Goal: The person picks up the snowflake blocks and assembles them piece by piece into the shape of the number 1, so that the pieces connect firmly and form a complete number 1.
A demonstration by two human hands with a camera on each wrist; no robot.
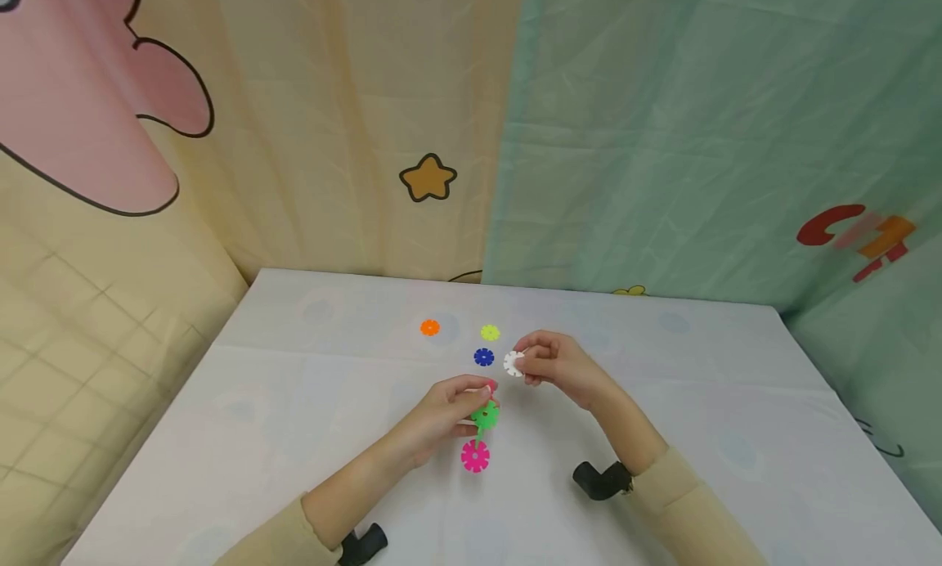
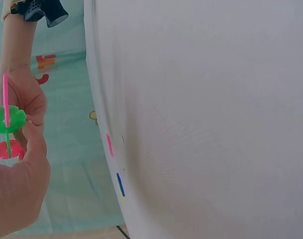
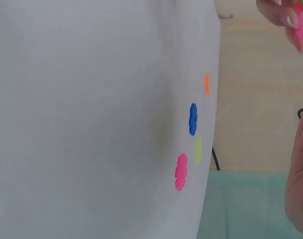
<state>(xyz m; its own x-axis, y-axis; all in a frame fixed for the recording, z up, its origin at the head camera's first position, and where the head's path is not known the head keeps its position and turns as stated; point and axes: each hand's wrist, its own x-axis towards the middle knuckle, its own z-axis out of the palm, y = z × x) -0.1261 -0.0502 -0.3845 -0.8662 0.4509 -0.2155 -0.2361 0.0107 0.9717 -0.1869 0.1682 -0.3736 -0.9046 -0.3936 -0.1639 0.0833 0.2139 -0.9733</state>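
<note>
In the head view my left hand [image 1: 449, 406] pinches a short chain of slotted plastic snowflake discs between thumb and fingers. A green disc [image 1: 485, 415] sits in the middle of the chain. A bright pink disc [image 1: 475, 456] hangs at its lower end, and another pink one is partly hidden at the fingertips. The left wrist view shows the linked green disc [image 2: 14, 118] with a pink disc [image 2: 6, 94] edge-on. My right hand [image 1: 562, 366] pinches a white snowflake disc [image 1: 513, 364] by its edge, just right of and beyond the chain, apart from it.
On the white-covered table [image 1: 294, 419] lie an orange disc [image 1: 430, 327], a yellow disc [image 1: 490, 332] and a blue disc [image 1: 483, 357]. The right wrist view shows a loose pink disc [image 3: 181, 172] by the blue one. Printed curtains [image 1: 353, 141] rise behind the table.
</note>
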